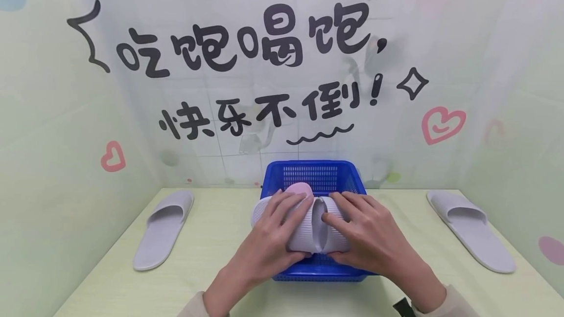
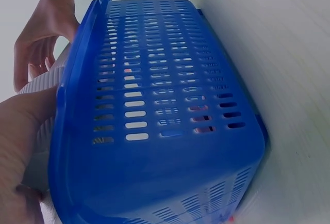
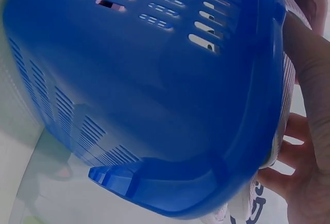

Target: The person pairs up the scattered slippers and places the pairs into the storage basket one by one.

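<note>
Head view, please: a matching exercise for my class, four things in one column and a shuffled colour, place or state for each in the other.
Things
1. basket
2. held slippers
3. tabletop
4. left hand

Descriptions
A. pale yellow-green, under the basket
B. fingers gripping a slipper
C. blue, with perforated walls
D. pale lilac, ribbed on top

Pairs: 1-C, 2-D, 3-A, 4-B

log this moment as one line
left hand: holds ribbed slippers | right hand: same | below: basket | table: slipper left, slipper right
</note>
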Motion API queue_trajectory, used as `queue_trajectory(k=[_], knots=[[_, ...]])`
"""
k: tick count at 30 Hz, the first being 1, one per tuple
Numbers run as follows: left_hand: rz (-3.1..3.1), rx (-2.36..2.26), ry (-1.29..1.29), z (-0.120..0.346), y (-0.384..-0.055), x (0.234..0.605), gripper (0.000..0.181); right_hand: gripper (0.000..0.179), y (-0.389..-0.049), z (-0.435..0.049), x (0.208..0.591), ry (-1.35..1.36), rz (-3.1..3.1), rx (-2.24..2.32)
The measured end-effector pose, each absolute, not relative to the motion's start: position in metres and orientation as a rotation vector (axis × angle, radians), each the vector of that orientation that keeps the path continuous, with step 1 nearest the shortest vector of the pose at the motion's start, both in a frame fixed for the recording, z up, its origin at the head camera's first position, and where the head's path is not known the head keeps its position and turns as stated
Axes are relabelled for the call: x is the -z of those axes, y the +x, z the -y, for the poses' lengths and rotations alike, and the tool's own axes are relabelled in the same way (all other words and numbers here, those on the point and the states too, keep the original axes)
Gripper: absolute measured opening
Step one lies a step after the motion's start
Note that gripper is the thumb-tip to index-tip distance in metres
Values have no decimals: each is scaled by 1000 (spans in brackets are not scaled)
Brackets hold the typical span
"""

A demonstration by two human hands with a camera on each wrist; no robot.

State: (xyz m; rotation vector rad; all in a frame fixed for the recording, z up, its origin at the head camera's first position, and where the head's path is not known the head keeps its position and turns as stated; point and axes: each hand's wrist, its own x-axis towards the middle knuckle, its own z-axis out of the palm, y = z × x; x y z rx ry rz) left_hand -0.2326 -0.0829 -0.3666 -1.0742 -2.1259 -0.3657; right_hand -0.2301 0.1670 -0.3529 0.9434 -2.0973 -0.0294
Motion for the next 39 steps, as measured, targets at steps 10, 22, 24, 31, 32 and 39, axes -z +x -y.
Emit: queue_trajectory(k=[10,22,24,31,32,39], knots=[[2133,293,-1005,81,-231,364,112,68,-225,-167,348,969,2167,9],[2018,225,-987,85,-237,365,112,53,-221,-172,341,946,2139,-68],[1998,220,-981,86,-237,365,108,54,-220,-171,340,918,2131,-64],[1935,330,-927,92,-241,363,97,53,-218,-172,335,780,2156,-91],[1926,377,-913,94,-243,363,95,53,-218,-173,334,751,2163,-101],[2053,712,-742,108,-260,373,70,58,-217,-182,330,545,2238,-144]])
